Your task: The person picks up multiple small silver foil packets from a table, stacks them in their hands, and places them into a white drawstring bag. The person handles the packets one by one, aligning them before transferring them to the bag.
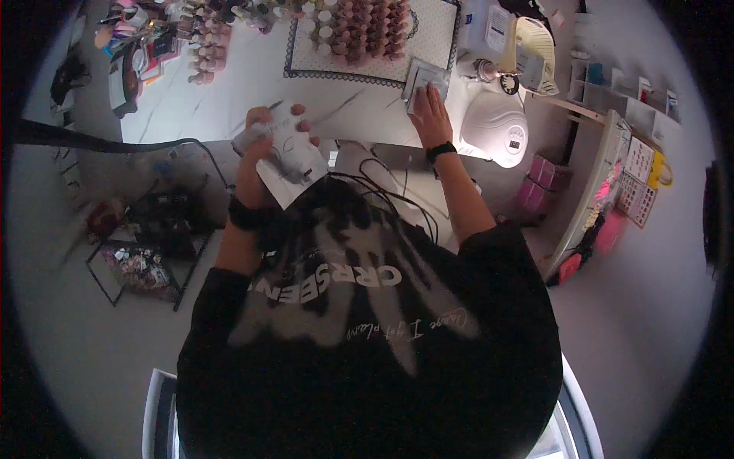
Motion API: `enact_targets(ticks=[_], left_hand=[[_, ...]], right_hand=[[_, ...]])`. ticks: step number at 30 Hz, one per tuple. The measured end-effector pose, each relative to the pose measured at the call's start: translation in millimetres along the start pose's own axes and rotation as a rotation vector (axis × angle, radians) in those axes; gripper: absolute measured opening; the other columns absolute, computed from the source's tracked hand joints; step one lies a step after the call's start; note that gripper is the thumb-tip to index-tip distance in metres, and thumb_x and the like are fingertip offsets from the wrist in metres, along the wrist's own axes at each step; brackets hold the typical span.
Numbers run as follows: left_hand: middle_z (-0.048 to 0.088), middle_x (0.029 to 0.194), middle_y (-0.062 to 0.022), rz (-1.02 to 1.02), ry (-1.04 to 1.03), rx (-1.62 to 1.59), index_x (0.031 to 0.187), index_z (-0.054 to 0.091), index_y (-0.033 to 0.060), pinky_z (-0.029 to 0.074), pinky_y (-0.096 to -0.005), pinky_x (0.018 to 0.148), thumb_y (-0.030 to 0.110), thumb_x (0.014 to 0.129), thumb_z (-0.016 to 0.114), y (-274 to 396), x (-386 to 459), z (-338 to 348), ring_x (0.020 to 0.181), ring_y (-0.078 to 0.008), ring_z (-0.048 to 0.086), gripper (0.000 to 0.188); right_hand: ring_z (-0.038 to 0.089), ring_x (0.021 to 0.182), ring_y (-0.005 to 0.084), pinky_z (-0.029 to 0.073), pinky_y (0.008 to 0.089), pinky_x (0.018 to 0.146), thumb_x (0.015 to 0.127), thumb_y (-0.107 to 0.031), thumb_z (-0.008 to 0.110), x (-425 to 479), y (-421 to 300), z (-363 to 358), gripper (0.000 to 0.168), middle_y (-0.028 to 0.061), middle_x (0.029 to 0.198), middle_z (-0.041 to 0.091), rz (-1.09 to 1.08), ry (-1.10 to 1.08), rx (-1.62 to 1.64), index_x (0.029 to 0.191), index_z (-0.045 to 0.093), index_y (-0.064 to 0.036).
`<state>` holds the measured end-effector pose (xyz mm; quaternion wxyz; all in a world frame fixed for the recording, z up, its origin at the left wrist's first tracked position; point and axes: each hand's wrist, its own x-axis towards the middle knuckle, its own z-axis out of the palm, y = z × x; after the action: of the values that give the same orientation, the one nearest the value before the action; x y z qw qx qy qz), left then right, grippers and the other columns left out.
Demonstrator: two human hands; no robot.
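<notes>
My left hand (256, 136) grips a white paper-like packet (293, 163) printed with a line-drawn face and some writing. Its fingertips curl round the packet's far edge, and the packet tilts in front of my chest, near the table edge. A greyish crumpled piece (245, 139) shows beside the palm; I cannot tell what it is. Over the table, my right hand (431, 117) lies with extended fingers on top of a few flat silvery packets (423, 70). Those packets overlap the corner of a dotted mat with black lace trim (350, 73).
A white nail lamp (494, 127) stands right of my right hand, with a cream plastic basket (536, 34) behind it. Rows of small capped bottles (370, 31) cover the mat. More bottles (207, 57) and tools crowd the left. Black cables (395, 198) hang below the marble-patterned table (252, 86).
</notes>
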<state>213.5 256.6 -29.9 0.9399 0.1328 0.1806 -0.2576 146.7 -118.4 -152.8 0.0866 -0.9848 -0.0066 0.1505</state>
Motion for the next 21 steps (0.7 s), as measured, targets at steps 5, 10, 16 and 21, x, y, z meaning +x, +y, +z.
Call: enact_targets(ticks=[5,10,16,21], left_hand=[[0.044,0.123,-0.0192,0.1,0.134,0.051,0.135,0.035,0.0223,0.046,-0.0502,0.091,0.016,0.087,0.053,1,8,25,0.104,-0.0294,0.05,0.053],[0.044,0.124,-0.0173,0.26,0.125,0.029,0.131,0.041,0.0223,0.043,-0.0521,0.093,0.03,0.084,0.059,12,-1,33,0.106,-0.0293,0.049,0.051],[0.041,0.128,-0.0177,0.381,0.117,-0.133,0.11,0.059,0.016,0.038,-0.0472,0.097,0.034,0.083,0.061,18,-28,20,0.112,-0.0303,0.045,0.033],[0.043,0.125,-0.0158,0.39,0.195,-0.17,0.102,0.061,0.0154,0.038,-0.0468,0.098,0.033,0.078,0.062,32,-49,15,0.11,-0.0293,0.046,0.03]], right_hand=[[0.031,0.136,0.0288,0.033,0.037,0.109,0.087,-0.017,0.057,-8,18,18,0.056,0.0125,0.148,0.03,-0.084,-0.089,-0.102,0.139,0.038,-0.007],[0.04,0.13,0.0235,0.04,0.0369,0.102,0.095,-0.016,0.046,-2,25,14,0.053,0.007,0.148,0.032,0.224,-0.134,1.004,0.144,0.028,-0.008],[0.045,0.126,0.0294,0.037,0.0358,0.105,0.093,-0.01,0.044,11,35,-7,0.033,0.0158,0.138,0.046,-0.107,-0.136,0.126,0.124,0.055,-0.01],[0.043,0.127,0.0293,0.035,0.0366,0.107,0.09,-0.017,0.048,16,21,-7,0.037,0.0155,0.141,0.042,-0.116,-0.255,-0.065,0.126,0.052,-0.01]])
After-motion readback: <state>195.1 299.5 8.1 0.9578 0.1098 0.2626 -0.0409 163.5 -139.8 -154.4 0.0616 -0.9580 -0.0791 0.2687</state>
